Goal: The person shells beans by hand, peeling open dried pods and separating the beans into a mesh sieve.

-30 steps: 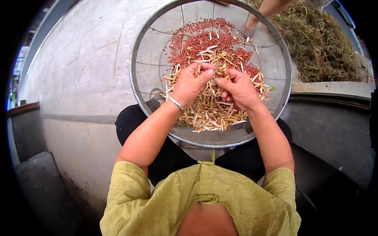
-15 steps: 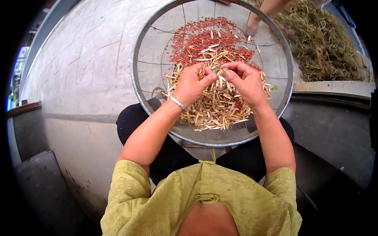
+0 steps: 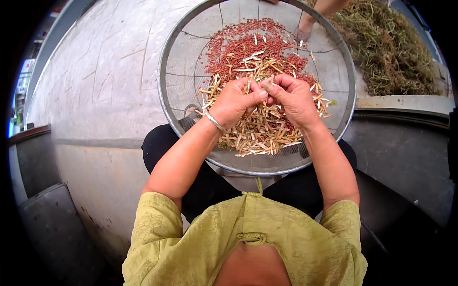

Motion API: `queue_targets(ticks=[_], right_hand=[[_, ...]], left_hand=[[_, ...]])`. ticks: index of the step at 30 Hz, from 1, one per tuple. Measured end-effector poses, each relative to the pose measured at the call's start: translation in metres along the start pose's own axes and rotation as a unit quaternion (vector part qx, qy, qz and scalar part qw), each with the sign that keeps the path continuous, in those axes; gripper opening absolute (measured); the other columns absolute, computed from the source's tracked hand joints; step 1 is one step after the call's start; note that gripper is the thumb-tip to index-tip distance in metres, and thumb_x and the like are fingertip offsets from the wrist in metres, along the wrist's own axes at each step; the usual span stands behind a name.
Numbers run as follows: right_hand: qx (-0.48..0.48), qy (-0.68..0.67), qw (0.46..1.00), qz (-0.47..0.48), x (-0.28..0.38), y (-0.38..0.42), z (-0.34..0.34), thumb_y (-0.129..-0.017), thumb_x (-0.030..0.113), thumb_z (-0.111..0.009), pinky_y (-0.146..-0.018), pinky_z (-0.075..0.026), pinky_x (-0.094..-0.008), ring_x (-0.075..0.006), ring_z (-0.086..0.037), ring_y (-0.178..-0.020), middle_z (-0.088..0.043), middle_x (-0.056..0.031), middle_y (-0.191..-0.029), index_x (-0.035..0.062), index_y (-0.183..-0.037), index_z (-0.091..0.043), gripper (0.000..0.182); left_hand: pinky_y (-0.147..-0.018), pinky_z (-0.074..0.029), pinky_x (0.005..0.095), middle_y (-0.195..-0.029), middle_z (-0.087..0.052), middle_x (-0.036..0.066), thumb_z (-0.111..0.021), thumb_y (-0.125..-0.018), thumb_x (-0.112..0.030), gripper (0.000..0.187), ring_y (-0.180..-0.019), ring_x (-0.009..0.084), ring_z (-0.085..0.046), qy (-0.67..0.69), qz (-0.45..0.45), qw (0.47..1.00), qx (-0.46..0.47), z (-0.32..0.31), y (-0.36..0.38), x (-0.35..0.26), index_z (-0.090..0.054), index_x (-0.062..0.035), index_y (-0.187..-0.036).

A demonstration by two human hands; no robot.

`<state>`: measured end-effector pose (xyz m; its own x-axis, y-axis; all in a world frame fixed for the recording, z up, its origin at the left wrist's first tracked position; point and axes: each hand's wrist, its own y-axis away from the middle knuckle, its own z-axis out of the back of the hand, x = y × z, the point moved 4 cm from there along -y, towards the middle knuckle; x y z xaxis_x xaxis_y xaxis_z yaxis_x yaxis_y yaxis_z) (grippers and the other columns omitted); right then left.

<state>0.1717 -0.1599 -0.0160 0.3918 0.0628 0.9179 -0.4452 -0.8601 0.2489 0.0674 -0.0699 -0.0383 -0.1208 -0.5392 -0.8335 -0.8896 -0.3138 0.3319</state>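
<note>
Dry pods: loose heap, middle to near side of the sieve; light, stiff, likely brittle, best taken by the ends. Red beans: sieve's far side; hard, probably slippery (I'd expect rolling). My left hand, right hand: above the sieve, fingertips pinching, seemingly on one pod, mostly hidden.

Concrete yard — heaped plant stalks

I saw soft light across the pale, scored floor at upper left, a dark panel at lower left, and a pale ledge above a grey surface at right.
</note>
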Motion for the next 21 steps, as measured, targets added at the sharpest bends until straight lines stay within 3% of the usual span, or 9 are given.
queue_targets(ticks=[10,12,17,21], right_hand=[[-0.006,-0.022,1.000,-0.005,-0.0069,0.0009,0.0003,-0.083,0.016,-0.065,-0.051,-0.043,-0.0166,-0.0042,-0.052,-0.056,-0.058,0.0005,-0.070,0.0029,-0.080,-0.058,0.015],[-0.022,0.010,0.999,0.029,-0.0055,0.0006,0.0015,-0.084,0.017,-0.064,-0.049,-0.042,-0.0168,-0.0038,-0.050,-0.054,-0.056,0.0009,-0.068,0.0039,-0.076,-0.056,0.018],[-0.038,0.025,0.999,0.026,-0.0024,0.0021,0.0009,-0.085,0.017,-0.062,-0.047,-0.040,-0.0169,-0.0033,-0.049,-0.051,-0.054,0.0013,-0.063,0.0045,-0.076,-0.055,0.017],[-0.047,0.055,0.997,0.025,-0.0039,0.0031,0.0026,-0.086,0.017,-0.061,-0.046,-0.040,-0.0171,-0.0034,-0.049,-0.051,-0.054,0.0016,-0.061,0.0043,-0.074,-0.055,0.018]], left_hand=[[-0.042,-0.029,0.0174,-0.062,-0.045,-0.005,-0.064,-0.083,-0.017,0.016,-0.046,0.0039,-0.037,0.044,-0.008,0.999,0.021,-0.0026,0.0030,-0.0020,-0.050,-0.0103,-0.079],[-0.043,-0.029,0.0185,-0.055,-0.044,-0.005,-0.060,-0.086,-0.021,0.017,-0.046,0.0040,-0.038,-0.020,-0.036,0.999,-0.012,-0.0032,0.0032,-0.0044,-0.050,-0.0097,-0.078],[-0.043,-0.032,0.0183,-0.055,-0.046,-0.006,-0.061,-0.086,-0.021,0.017,-0.047,0.0023,-0.040,-0.023,-0.034,0.998,-0.037,-0.0018,0.0015,-0.0026,-0.055,-0.0080,-0.078],[-0.042,-0.031,0.0175,-0.057,-0.047,-0.006,-0.061,-0.086,-0.019,0.015,-0.048,0.0012,-0.040,-0.161,-0.061,0.983,-0.061,-0.0034,0.0024,-0.0102,-0.055,-0.0075,-0.079]])
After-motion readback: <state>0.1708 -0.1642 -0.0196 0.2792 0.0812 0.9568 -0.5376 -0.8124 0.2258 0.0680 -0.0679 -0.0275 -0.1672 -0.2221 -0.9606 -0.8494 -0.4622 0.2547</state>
